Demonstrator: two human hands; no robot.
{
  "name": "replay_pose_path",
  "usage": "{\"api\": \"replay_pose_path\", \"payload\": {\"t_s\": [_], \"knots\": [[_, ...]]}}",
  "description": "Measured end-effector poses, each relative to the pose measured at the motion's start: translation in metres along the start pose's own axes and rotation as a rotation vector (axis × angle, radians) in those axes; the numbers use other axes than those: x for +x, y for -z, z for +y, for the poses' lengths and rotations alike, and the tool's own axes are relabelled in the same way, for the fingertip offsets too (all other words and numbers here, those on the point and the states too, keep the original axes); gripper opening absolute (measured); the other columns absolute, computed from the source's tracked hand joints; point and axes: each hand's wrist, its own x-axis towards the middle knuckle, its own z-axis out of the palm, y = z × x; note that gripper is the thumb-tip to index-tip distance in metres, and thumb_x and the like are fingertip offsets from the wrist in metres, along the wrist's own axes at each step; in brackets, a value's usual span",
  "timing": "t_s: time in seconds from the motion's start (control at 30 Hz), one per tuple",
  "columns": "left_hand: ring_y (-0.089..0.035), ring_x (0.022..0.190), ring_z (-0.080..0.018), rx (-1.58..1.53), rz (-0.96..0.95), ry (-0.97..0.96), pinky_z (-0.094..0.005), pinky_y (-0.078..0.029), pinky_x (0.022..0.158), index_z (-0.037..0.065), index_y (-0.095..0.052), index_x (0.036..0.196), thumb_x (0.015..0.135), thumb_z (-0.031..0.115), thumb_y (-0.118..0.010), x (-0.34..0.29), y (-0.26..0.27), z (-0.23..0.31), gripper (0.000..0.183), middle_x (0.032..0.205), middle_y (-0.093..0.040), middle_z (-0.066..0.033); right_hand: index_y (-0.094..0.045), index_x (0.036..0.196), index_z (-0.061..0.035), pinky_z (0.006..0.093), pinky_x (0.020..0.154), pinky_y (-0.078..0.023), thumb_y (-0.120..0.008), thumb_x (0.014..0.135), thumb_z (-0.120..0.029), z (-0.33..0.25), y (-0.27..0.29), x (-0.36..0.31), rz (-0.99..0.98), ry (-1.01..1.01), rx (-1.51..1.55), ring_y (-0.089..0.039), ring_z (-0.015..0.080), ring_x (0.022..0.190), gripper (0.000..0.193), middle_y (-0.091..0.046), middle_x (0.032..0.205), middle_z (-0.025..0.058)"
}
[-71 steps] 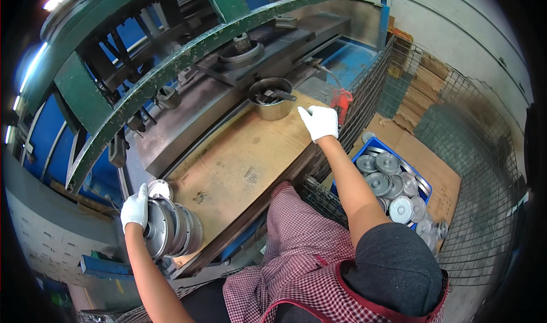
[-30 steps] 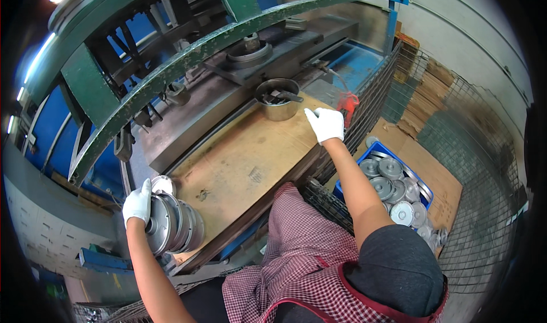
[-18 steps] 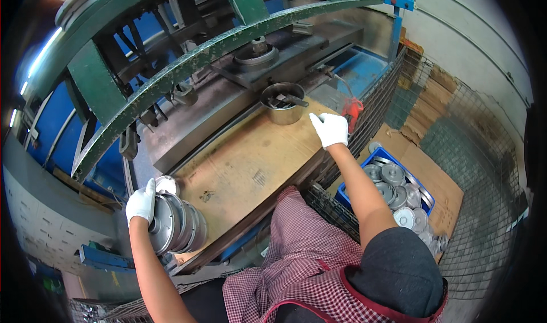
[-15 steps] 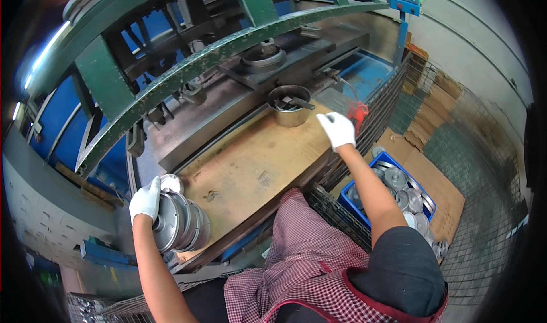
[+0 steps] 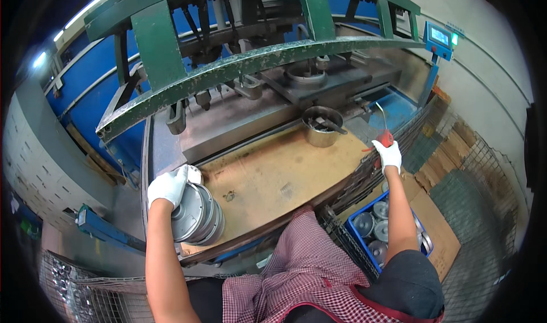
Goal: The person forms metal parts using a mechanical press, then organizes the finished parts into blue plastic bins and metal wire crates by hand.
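Note:
My right hand [image 5: 388,154], in a white glove, is closed round a red air blow gun [image 5: 386,138] with a thin bent metal tube. It is above the right end of the brown board [image 5: 256,177]. A stack of round grey metal discs [image 5: 200,214] stands at the board's left end. My white-gloved left hand [image 5: 168,188] lies over the upper left rim of the stack, its fingers wrapped on the edge of the top disc. A pale round piece [image 5: 195,175] shows just behind those fingers.
A metal pot [image 5: 320,136] with dark pieces and a handle stands at the board's far side. Beyond it are the machine's steel bed [image 5: 228,128] and green frame [image 5: 245,61]. A blue crate [image 5: 354,225] of round metal parts sits at my right, beside wire mesh [image 5: 484,175].
My right hand has moved right and taken hold of the red blow gun, which hung by the machine before. My left hand stays at the disc stack. The whole view has shifted.

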Motion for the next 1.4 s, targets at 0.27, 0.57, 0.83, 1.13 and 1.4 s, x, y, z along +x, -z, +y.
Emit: {"api": "replay_pose_path", "payload": {"t_s": [0.27,0.57,0.83,1.13,1.4], "knots": [[-0.059,0.110,-0.0349,0.039,-0.034,0.015,-0.0410,-0.043,0.097,0.014,-0.067,0.116,0.096,0.051,-0.026,-0.005,0.007,0.007,0.059,0.117,-0.064,-0.0166,-0.062,0.100,-0.0093,0.0284,0.041,-0.042,-0.073,0.075,-0.052,-0.144,-0.007,0.013,-0.432,-0.043,0.374,-0.044,0.0122,0.048,0.051,-0.049,0.066,0.0001],[-0.059,0.112,-0.0335,0.012,-0.031,0.001,-0.0402,-0.042,0.098,0.012,-0.068,0.116,0.097,0.051,-0.025,-0.008,0.006,0.008,0.061,0.118,-0.064,-0.0168,-0.066,0.108,-0.0037,0.0403,0.083,-0.051,-0.059,0.085,-0.044,-0.215,-0.084,0.061,-0.318,0.422,-0.615,-0.067,0.0336,0.093,0.047,-0.069,0.103,0.0187],[-0.059,0.111,-0.0333,-0.001,-0.042,-0.035,-0.0396,-0.042,0.098,0.012,-0.068,0.114,0.097,0.049,-0.024,-0.008,0.009,0.010,0.060,0.118,-0.064,-0.0166,-0.062,0.107,0.0015,0.0492,0.050,-0.052,-0.065,0.082,-0.045,-0.224,-0.107,0.051,-0.584,0.371,-0.268,-0.068,0.0380,0.067,0.053,-0.067,0.095,0.0191],[-0.059,0.111,-0.0322,-0.051,-0.057,-0.006,-0.0391,-0.043,0.097,0.017,-0.069,0.112,0.097,0.049,-0.025,-0.012,0.009,0.008,0.057,0.118,-0.065,-0.0141,-0.064,0.109,0.0029,0.0449,0.073,-0.055,-0.059,0.082,-0.045,-0.288,-0.160,0.003,-0.589,0.378,-0.437,-0.069,0.0391,0.086,0.056,-0.067,0.104,0.0254],[-0.060,0.111,-0.0328,-0.038,-0.059,-0.005,-0.0396,-0.043,0.098,0.015,-0.070,0.111,0.096,0.052,-0.024,-0.006,0.004,0.005,0.061,0.117,-0.065,-0.0165,-0.064,0.115,-0.0011,0.0420,0.092,-0.048,-0.058,0.086,-0.048,-0.277,-0.149,0.014,-0.455,0.452,-0.555,-0.059,0.0364,0.112,0.056,-0.062,0.118,0.0222]]}}
